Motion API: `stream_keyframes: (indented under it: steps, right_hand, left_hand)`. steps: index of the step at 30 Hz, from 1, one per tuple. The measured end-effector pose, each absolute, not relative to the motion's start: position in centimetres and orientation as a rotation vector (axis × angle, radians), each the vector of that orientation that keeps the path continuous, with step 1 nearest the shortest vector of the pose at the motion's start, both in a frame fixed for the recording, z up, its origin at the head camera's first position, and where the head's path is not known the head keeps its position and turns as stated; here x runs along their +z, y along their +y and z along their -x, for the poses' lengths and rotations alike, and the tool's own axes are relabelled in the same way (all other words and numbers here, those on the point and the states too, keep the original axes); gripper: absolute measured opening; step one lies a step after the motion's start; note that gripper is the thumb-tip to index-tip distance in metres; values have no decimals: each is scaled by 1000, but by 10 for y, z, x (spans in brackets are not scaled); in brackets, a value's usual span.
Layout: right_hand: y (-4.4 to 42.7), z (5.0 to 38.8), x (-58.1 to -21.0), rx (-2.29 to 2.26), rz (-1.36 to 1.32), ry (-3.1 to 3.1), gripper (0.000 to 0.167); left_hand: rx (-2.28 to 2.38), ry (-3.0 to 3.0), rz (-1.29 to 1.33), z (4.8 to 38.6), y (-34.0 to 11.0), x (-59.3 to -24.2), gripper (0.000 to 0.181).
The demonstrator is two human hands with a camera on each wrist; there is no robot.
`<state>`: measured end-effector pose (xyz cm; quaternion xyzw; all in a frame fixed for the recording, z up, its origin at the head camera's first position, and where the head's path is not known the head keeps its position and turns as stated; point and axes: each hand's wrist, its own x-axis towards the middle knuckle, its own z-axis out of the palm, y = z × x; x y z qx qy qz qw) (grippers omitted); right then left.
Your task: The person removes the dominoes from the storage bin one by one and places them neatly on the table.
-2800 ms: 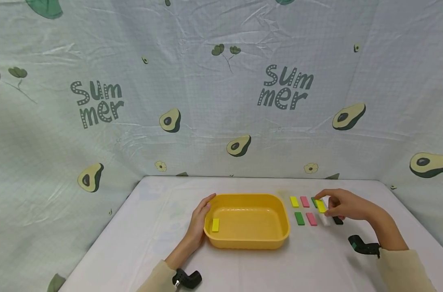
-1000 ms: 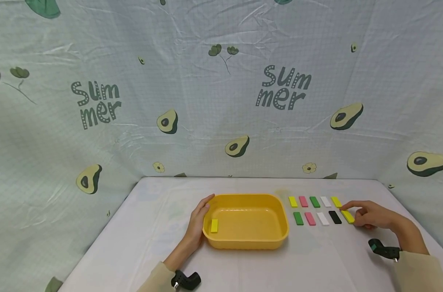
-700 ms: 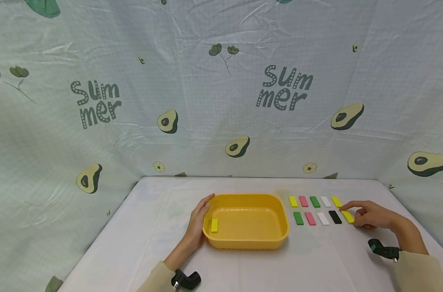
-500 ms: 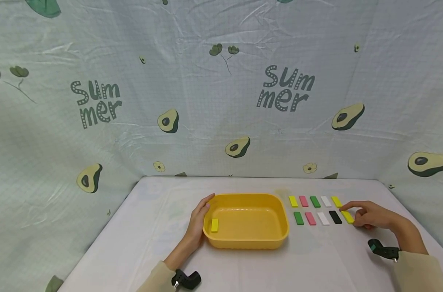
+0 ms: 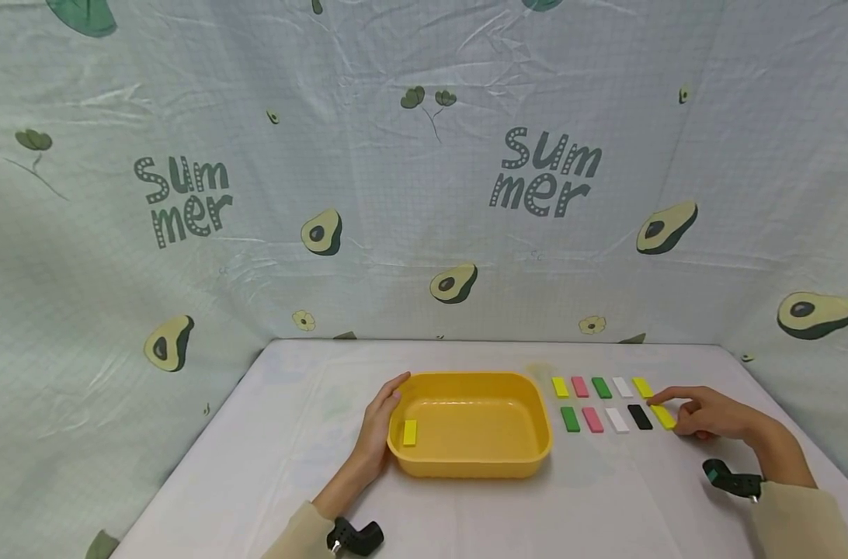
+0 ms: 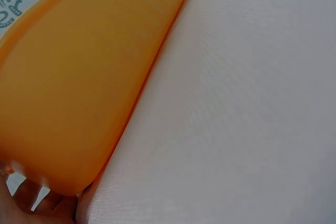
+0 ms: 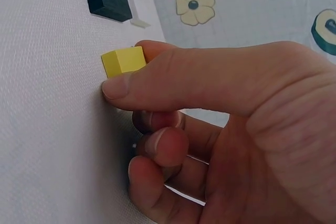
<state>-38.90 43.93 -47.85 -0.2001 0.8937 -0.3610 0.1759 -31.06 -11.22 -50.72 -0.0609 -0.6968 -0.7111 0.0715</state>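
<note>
My left hand (image 5: 377,431) rests along the left wall of a yellow-orange plastic basin (image 5: 469,468), its fingers fairly straight against the outside. A small yellow block (image 5: 410,432) lies inside the basin near that wall. At the right, my right hand (image 5: 717,413) pinches another yellow block (image 7: 123,61) between thumb and index finger, at the right end of the front row; the other fingers curl in beneath. Left of it in that row lie a black block (image 5: 639,417), a white block (image 5: 616,420), a pink block (image 5: 592,420) and a green block (image 5: 570,419).
The back row holds a yellow block (image 5: 560,387), a pink block (image 5: 580,387), a green block (image 5: 602,387), a white block (image 5: 623,387) and a yellow block (image 5: 643,387). A white cloth covers the table (image 5: 508,520). Behind hangs a printed curtain (image 5: 396,178).
My right hand has carried the yellow block rightward from above the rows to the front row's right end. It has stayed there over the last second. My left hand keeps its place.
</note>
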Motion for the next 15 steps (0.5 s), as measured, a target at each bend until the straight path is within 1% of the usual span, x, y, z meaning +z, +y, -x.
stream_keyframes:
  steps: [5,15]
  right_hand:
    - [438,388,-478,-1033,539,2523,56]
    - [437,387,-478,-1034,521,2534,58]
  left_hand:
    - [-2130,-2094,187,311,-113,-508,48]
    - [-2120,-2105,190,311,-113,-509,48]
